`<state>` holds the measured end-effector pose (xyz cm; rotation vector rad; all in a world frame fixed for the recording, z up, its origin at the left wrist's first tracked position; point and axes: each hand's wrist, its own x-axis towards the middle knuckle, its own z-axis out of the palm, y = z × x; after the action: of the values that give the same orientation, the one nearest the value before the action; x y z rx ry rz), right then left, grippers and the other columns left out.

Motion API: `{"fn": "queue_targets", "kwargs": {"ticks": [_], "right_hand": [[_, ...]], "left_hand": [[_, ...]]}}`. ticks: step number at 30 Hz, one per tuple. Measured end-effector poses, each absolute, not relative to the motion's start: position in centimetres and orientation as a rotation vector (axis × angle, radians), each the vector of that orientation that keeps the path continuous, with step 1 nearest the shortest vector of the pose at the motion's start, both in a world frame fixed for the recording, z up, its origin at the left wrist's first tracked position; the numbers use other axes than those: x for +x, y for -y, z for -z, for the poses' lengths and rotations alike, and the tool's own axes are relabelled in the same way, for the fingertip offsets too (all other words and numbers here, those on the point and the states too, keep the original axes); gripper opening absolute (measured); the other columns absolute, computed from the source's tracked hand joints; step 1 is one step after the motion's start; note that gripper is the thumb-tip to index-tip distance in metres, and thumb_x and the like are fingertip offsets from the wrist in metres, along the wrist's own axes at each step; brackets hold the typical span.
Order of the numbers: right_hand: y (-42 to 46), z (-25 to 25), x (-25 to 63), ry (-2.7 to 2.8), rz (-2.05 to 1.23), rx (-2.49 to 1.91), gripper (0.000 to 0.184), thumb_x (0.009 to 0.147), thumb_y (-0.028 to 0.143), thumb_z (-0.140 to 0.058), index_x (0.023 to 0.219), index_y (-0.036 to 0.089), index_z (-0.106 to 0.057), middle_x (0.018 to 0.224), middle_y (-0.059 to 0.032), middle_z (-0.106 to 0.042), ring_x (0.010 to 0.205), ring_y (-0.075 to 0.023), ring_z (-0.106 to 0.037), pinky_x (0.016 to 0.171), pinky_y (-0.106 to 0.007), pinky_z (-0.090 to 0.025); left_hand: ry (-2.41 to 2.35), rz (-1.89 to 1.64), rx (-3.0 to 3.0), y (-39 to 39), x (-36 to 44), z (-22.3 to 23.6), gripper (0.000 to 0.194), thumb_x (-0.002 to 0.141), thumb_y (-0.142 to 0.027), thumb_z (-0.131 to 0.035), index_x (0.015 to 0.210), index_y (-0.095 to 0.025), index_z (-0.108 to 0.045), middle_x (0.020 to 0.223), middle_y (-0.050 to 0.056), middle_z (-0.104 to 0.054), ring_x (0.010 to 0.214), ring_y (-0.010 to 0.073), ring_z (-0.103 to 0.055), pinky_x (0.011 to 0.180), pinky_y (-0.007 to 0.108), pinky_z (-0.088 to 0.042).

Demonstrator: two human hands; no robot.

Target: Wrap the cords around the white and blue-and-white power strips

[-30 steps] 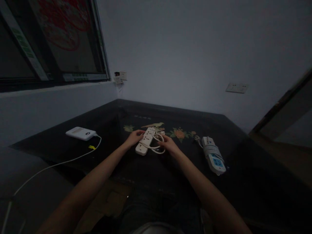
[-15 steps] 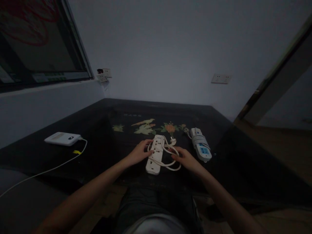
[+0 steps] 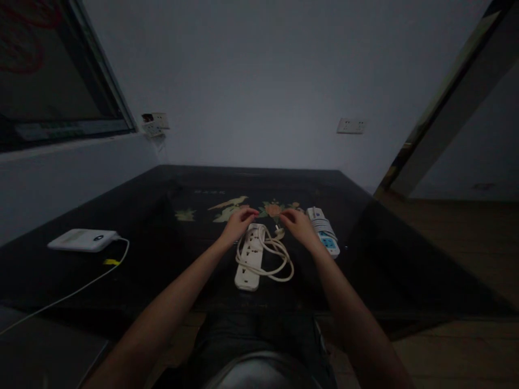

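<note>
A white power strip (image 3: 249,262) lies lengthwise on the dark table in front of me. Its white cord (image 3: 279,277) is loosely coiled over and beside it, and the plug (image 3: 279,232) rests near the strip's far end. My left hand (image 3: 238,224) hovers by the far left end of the strip, fingers bent and slightly apart, holding nothing visible. Across from it, my right hand (image 3: 298,225) is above the table just right of the plug, its fingers loosely curved and open. A second power strip (image 3: 327,240), blue and white with grey cord wound round it, is partly hidden behind my right wrist.
On the left, a white power bank (image 3: 83,240) has a white cable (image 3: 89,283) running off the table's near left side. A yellow tag (image 3: 111,262) lies by the cable. The black table (image 3: 194,178) meets the wall, which has sockets (image 3: 351,126).
Both hands have come off the power strip and its cord and moved away from me toward the strip's far end. The camera view has shifted to the right.
</note>
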<state>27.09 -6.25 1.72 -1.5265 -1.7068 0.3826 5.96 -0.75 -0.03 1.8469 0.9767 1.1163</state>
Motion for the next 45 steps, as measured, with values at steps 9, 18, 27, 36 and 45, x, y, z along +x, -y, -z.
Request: {"fn": "queue_targets", "kwargs": {"ticks": [9, 18, 27, 36, 45], "right_hand": [[5.7, 1.8, 28.1, 1.681, -0.248, -1.802, 0.023, 0.083, 0.022, -0.056, 0.104, 0.016, -0.064, 0.086, -0.0077, -0.068, 0.080, -0.0200, -0.062, 0.072, -0.029, -0.044], [5.6, 3.8, 26.8, 1.714, -0.345, -1.930, 0.022, 0.077, 0.039, -0.066, 0.083, 0.017, -0.064, 0.083, -0.0119, -0.069, 0.080, -0.0232, -0.065, 0.067, -0.029, -0.042], [5.3, 3.2, 27.6, 1.594, -0.408, -1.828, 0.029, 0.070, 0.034, -0.070, 0.090, 0.018, -0.058, 0.073, -0.0013, -0.064, 0.066, -0.0159, -0.062, 0.058, -0.024, -0.041], [5.1, 3.5, 27.2, 1.465, -0.469, -1.606, 0.032, 0.067, 0.034, -0.068, 0.092, 0.019, -0.055, 0.065, 0.0033, -0.060, 0.059, -0.0152, -0.060, 0.054, -0.024, -0.042], [5.1, 3.5, 26.8, 1.356, -0.548, -1.527, 0.035, 0.064, 0.035, -0.070, 0.090, 0.019, -0.055, 0.062, 0.0042, -0.058, 0.055, -0.0157, -0.059, 0.054, -0.025, -0.044]], "left_hand": [[-0.948, -1.003, 1.829, 2.0, 5.9, 1.3, 0.028, 0.083, -0.038, -0.053, 0.094, -0.015, -0.063, 0.082, 0.006, -0.067, 0.077, 0.0190, -0.064, 0.073, 0.031, -0.050], [-0.883, -0.853, 1.972, 3.5, 6.4, 1.2, 0.034, 0.079, -0.034, -0.059, 0.107, -0.016, -0.062, 0.090, 0.006, -0.068, 0.078, 0.0174, -0.062, 0.071, 0.028, -0.048], [-0.820, -0.890, 2.155, 3.2, 6.3, 1.3, 0.044, 0.068, -0.008, -0.050, 0.109, -0.016, -0.063, 0.108, 0.008, -0.066, 0.099, 0.0205, -0.061, 0.088, 0.033, -0.046], [-0.849, -0.878, 2.242, 3.2, 6.1, 1.3, 0.042, 0.068, -0.009, -0.052, 0.107, -0.017, -0.065, 0.097, 0.006, -0.064, 0.086, 0.0181, -0.060, 0.083, 0.033, -0.047], [-0.799, -0.908, 2.446, 3.1, 6.0, 1.8, 0.035, 0.075, -0.014, -0.054, 0.108, -0.020, -0.065, 0.118, 0.009, -0.056, 0.113, 0.0232, -0.052, 0.100, 0.041, -0.039]]}}
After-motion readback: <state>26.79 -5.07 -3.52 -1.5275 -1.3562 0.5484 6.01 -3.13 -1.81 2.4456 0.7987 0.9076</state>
